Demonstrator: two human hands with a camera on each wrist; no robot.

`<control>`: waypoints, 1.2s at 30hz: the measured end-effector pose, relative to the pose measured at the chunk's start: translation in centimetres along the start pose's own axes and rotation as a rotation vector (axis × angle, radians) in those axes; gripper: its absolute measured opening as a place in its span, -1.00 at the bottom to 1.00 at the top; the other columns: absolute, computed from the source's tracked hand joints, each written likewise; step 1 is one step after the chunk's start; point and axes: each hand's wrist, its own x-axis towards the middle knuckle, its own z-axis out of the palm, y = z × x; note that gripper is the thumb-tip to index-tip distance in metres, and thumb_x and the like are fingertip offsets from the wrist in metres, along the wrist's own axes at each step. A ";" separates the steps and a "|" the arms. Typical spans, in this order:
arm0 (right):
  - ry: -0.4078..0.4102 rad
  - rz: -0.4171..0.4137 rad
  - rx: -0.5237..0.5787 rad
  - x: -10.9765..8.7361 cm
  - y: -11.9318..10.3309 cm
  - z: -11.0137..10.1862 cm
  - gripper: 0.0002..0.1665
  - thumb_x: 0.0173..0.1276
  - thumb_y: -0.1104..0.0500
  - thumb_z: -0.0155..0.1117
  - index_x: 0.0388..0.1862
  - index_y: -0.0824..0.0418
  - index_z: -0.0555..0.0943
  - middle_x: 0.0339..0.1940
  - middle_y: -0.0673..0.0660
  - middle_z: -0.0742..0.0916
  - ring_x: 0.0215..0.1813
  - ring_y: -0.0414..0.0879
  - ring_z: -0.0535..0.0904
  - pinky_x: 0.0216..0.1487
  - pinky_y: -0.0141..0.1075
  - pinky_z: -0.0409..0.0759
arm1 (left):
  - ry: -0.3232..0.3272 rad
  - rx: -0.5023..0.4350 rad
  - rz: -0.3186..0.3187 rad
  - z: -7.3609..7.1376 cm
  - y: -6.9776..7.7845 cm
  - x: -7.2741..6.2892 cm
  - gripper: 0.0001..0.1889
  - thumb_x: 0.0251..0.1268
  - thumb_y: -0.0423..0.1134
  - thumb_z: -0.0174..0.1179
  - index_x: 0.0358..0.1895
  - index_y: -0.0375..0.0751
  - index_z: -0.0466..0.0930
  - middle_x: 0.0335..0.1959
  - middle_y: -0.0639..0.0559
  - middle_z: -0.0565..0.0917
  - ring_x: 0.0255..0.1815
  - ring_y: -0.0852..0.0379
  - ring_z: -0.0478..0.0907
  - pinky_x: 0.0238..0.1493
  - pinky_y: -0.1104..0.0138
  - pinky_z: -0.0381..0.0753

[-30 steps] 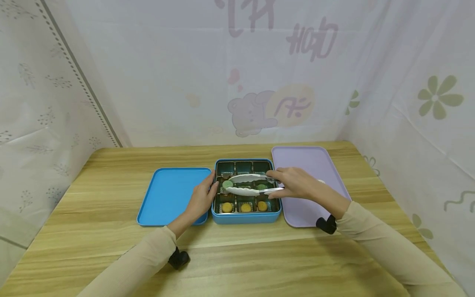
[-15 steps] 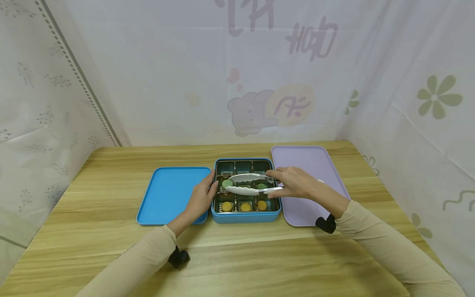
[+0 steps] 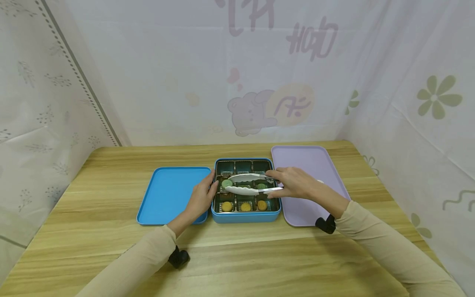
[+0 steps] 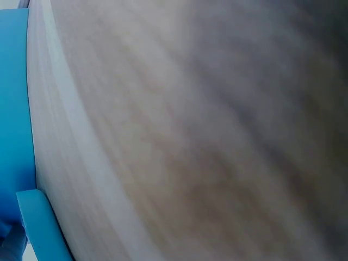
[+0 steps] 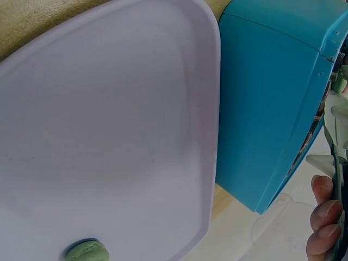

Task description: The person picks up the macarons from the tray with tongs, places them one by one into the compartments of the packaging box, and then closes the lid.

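Observation:
My right hand grips the tongs, metal with white scalloped tips, over the blue box. At their tips is a green macaron, in the left compartment of the middle row. Another green macaron shows in that row's right compartment, partly behind the tongs. Yellow macarons sit in the three front compartments. My left hand rests against the box's left wall with its fingers extended. In the right wrist view, fingers curl round the tongs beside the box.
A blue lid lies left of the box, partly under my left wrist. On the right is a lilac tray, bearing a green macaron seen in the right wrist view. A patterned cloth hangs behind the wooden table.

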 end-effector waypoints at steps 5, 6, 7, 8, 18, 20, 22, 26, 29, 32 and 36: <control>-0.008 0.004 0.005 0.0 0.1 0.1 -0.24 0.12 -0.21 0.35 0.13 0.29 0.54 -0.45 0.07 0.65 -0.57 -0.29 0.39 -0.47 -0.31 0.48 | 0.005 0.003 0.000 0.0 0.1 0.0 -0.50 0.46 -0.31 -0.04 0.36 -0.50 0.18 0.33 -0.35 0.31 0.34 -0.22 0.27 0.25 -0.01 0.35; -0.008 0.004 0.006 0.0 0.1 0.1 -0.24 0.12 -0.21 0.35 0.13 0.29 0.54 -0.44 0.07 0.65 -0.56 -0.29 0.40 -0.47 -0.31 0.49 | 0.006 0.002 0.001 0.0 0.1 0.0 -0.50 0.46 -0.31 -0.04 0.36 -0.50 0.19 0.33 -0.35 0.31 0.34 -0.22 0.27 0.25 -0.01 0.35; -0.007 0.003 0.006 0.0 0.1 0.1 -0.24 0.12 -0.21 0.35 0.13 0.29 0.54 -0.43 0.07 0.66 -0.56 -0.29 0.41 -0.46 -0.30 0.50 | 0.007 0.004 0.002 0.0 0.1 0.0 -0.50 0.46 -0.31 -0.04 0.35 -0.50 0.19 0.32 -0.36 0.31 0.34 -0.22 0.27 0.25 -0.01 0.35; -0.006 0.002 0.006 0.0 0.1 0.1 -0.24 0.12 -0.21 0.35 0.13 0.29 0.54 -0.42 0.07 0.66 -0.55 -0.29 0.43 -0.45 -0.30 0.51 | 0.007 0.004 0.001 0.0 0.2 0.0 -0.50 0.46 -0.30 -0.04 0.36 -0.50 0.19 0.32 -0.36 0.32 0.34 -0.22 0.27 0.25 -0.01 0.35; 0.013 -0.012 0.000 -0.2 0.0 0.2 -0.24 0.10 -0.22 0.37 0.13 0.28 0.54 -0.39 0.07 0.67 -0.51 -0.27 0.48 -0.44 -0.31 0.52 | 0.017 0.004 0.000 0.1 0.1 0.0 -0.50 0.45 -0.30 -0.03 0.35 -0.50 0.20 0.31 -0.35 0.34 0.33 -0.23 0.29 0.24 -0.02 0.35; 0.014 -0.009 0.004 -0.3 0.1 0.3 -0.23 0.10 -0.22 0.37 0.13 0.29 0.54 -0.39 0.08 0.67 -0.49 -0.24 0.51 -0.43 -0.31 0.52 | 0.019 0.007 0.004 0.1 0.2 0.0 -0.50 0.44 -0.31 -0.02 0.34 -0.51 0.21 0.30 -0.36 0.35 0.32 -0.24 0.29 0.24 -0.02 0.36; 0.012 0.006 0.019 -0.6 0.3 0.3 -0.22 0.10 -0.21 0.37 0.14 0.29 0.53 -0.34 0.10 0.69 -0.44 -0.18 0.58 -0.39 -0.28 0.55 | 0.019 0.007 0.007 0.1 0.2 0.0 -0.50 0.44 -0.32 -0.02 0.34 -0.52 0.20 0.30 -0.37 0.34 0.32 -0.24 0.29 0.23 -0.03 0.36; 0.031 0.064 0.045 -2.0 1.0 0.0 -0.22 0.08 -0.19 0.40 0.16 0.27 0.53 -0.23 0.14 0.70 -0.29 -0.07 0.65 -0.29 -0.20 0.59 | 0.006 0.009 0.001 0.1 0.2 -0.1 -0.50 0.46 -0.31 -0.04 0.35 -0.52 0.18 0.32 -0.38 0.32 0.33 -0.24 0.27 0.22 -0.04 0.36; 0.083 0.104 0.045 -3.6 2.0 -0.1 -0.26 0.04 -0.18 0.44 0.11 0.23 0.56 -0.26 0.08 0.70 -0.31 -0.11 0.61 -0.31 -0.21 0.56 | -0.001 0.009 -0.007 0.1 0.2 -0.1 -0.49 0.47 -0.30 -0.05 0.36 -0.50 0.16 0.33 -0.36 0.30 0.34 -0.23 0.26 0.24 -0.03 0.35; 0.145 0.128 0.041 -5.7 3.3 -0.1 -0.31 0.02 -0.13 0.47 0.05 0.23 0.57 -0.30 0.05 0.69 -0.34 -0.14 0.55 -0.34 -0.25 0.52 | -0.002 0.006 -0.015 0.1 0.2 -0.1 -0.49 0.47 -0.30 -0.05 0.37 -0.48 0.16 0.34 -0.36 0.30 0.34 -0.23 0.26 0.24 -0.03 0.36; 0.180 0.178 0.057 -9.1 5.1 0.0 -0.35 0.02 -0.06 0.49 0.03 0.27 0.57 -0.30 0.10 0.70 -0.34 -0.15 0.56 -0.40 -0.31 0.50 | -0.011 0.001 -0.029 0.0 0.3 -0.1 -0.48 0.47 -0.29 -0.06 0.39 -0.46 0.14 0.35 -0.34 0.28 0.32 -0.23 0.29 0.19 -0.03 0.41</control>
